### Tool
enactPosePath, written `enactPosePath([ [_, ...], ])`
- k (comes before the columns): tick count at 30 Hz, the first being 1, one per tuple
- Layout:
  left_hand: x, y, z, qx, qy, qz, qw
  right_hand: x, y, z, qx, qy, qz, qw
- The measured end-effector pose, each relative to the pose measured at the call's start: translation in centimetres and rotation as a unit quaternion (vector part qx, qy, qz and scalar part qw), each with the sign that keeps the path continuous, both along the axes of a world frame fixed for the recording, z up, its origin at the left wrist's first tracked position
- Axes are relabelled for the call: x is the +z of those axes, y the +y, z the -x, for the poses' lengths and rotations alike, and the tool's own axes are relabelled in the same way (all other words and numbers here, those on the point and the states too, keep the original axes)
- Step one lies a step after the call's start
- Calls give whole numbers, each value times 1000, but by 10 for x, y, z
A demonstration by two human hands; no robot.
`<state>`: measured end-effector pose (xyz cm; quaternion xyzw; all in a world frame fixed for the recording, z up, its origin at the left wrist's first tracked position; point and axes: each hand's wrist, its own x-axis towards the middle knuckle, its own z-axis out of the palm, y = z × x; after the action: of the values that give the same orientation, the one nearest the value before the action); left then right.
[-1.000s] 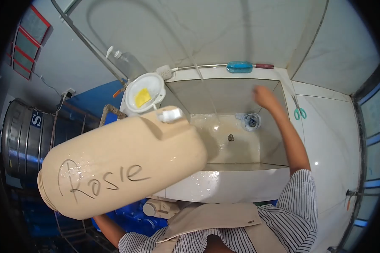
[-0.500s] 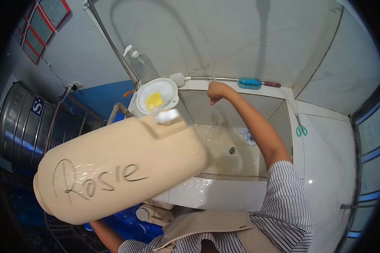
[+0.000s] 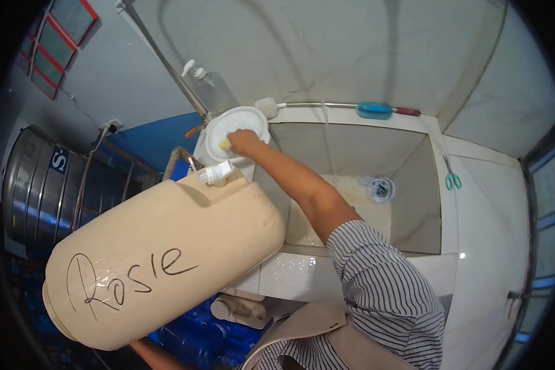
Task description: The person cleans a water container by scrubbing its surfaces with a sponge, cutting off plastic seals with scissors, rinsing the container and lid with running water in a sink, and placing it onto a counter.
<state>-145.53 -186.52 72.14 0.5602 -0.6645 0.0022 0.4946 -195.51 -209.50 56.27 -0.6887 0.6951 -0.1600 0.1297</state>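
Note:
A big beige plastic water jug [image 3: 166,246] with black handwriting and a white spigot [image 3: 216,173] lies tilted on its side across the left of the view. My left hand [image 3: 143,345] reaches under its lower edge and supports it; the fingers are hidden behind the jug. Over the white basin [image 3: 213,120], my right hand [image 3: 243,143] is closed on a yellow sponge [image 3: 225,145], of which only a small part shows.
Right of the basin is a tiled sink [image 3: 407,185] with a clear round container [image 3: 381,190] inside. Along its back ledge lie a long-handled brush [image 3: 267,108] and a blue brush [image 3: 374,110]. Scissors [image 3: 453,180], a pump bottle [image 3: 213,89] and blue containers [image 3: 191,339] stand around.
My right hand has moved left from above the sink to the basin and taken hold of the sponge. The jug has shifted slightly left and down in view.

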Motion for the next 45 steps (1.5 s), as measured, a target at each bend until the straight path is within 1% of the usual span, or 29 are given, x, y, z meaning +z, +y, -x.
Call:
enactPosePath([
  [1, 5, -1, 4, -6, -1, 11, 1000, 10, 14, 4, -57, -58, 98, 992],
  [2, 11, -1, 11, -18, 0, 22, 1000, 22, 26, 17, -63, -51, 96, 992],
  [4, 20, -2, 30, -60, -5, 42, 997, 51, 57, 51, 9, -237, 96, 967],
  [6, 23, -4, 62, -114, -20, 58, 992, 76, 114, 86, -31, -403, 46, 914],
  [7, 21, -6, 82, -138, -25, 64, 988, 96, 151, 99, -82, -451, 59, 887],
  [9, 16, -14, 120, -186, -36, 70, 979, 115, 209, 136, -146, -504, 122, 842],
  [12, 10, -27, 157, -228, -46, 70, 970, 159, 287, 145, -188, -530, 105, 820],
  [13, 10, -32, 165, -241, -49, 70, 967, 160, 302, 140, -200, -528, 111, 818],
  [15, 8, -42, 171, -260, -58, 60, 962, 158, 324, 122, -193, -265, 9, 945],
  [16, 6, -48, 172, -266, -69, 49, 960, 137, 326, 115, -205, -265, 12, 942],
  [18, 6, -50, 177, -276, -82, 39, 957, 83, 319, 107, -211, -82, 201, 953],
  [19, 9, -45, 184, -278, -83, 38, 956, 86, 318, 108, -214, -81, 204, 952],
  [21, 14, -31, 201, -287, -61, 57, 954, 93, 316, 110, -214, -214, 150, 941],
  [25, 19, -18, 208, -299, -66, 77, 949, 67, 298, 119, -283, -170, 113, 937],
  [27, 20, -17, 212, -302, -92, 93, 944, 61, 299, 120, -195, -200, 205, 938],
  [28, 19, -20, 211, -299, -92, 92, 945, 60, 297, 126, -192, -200, 205, 939],
  [29, 17, -26, 208, -304, -116, 97, 941, 67, 298, 132, -122, -179, 75, 973],
  [30, 17, -30, 208, -312, -143, 103, 934, 71, 299, 134, -52, -157, -54, 985],
  [31, 17, -31, 212, -306, -119, 99, 939, 72, 301, 134, -56, -158, -53, 984],
  [33, 17, -30, 217, -304, -97, 88, 944, 69, 303, 131, -137, -87, 19, 987],
  [34, 18, -30, 218, -297, -77, 77, 949, 68, 305, 130, -139, -88, 18, 986],
  [36, 14, -34, 211, -299, -62, 65, 950, 64, 307, 129, -253, -154, 144, 944],
  [37, 13, -36, 209, -297, -45, 54, 952, 63, 306, 132, -255, -154, 146, 943],
  [39, 14, -36, 206, -299, -65, 83, 948, 66, 303, 139, -319, -299, 258, 862],
  [40, 15, -37, 202, -299, -86, 112, 944, 68, 304, 146, -317, -300, 260, 861],
  [42, 11, -44, 196, -302, -95, 136, 939, 101, 314, 150, -244, -449, 103, 853],
  [43, 12, -42, 197, -302, -80, 116, 943, 115, 316, 142, -183, -417, 58, 888],
  [44, 12, -42, 198, -303, -64, 97, 946, 115, 307, 140, -184, -415, 58, 889],
  [45, 11, -42, 198, -305, -63, 94, 946, 111, 297, 138, -117, -295, -19, 948],
])
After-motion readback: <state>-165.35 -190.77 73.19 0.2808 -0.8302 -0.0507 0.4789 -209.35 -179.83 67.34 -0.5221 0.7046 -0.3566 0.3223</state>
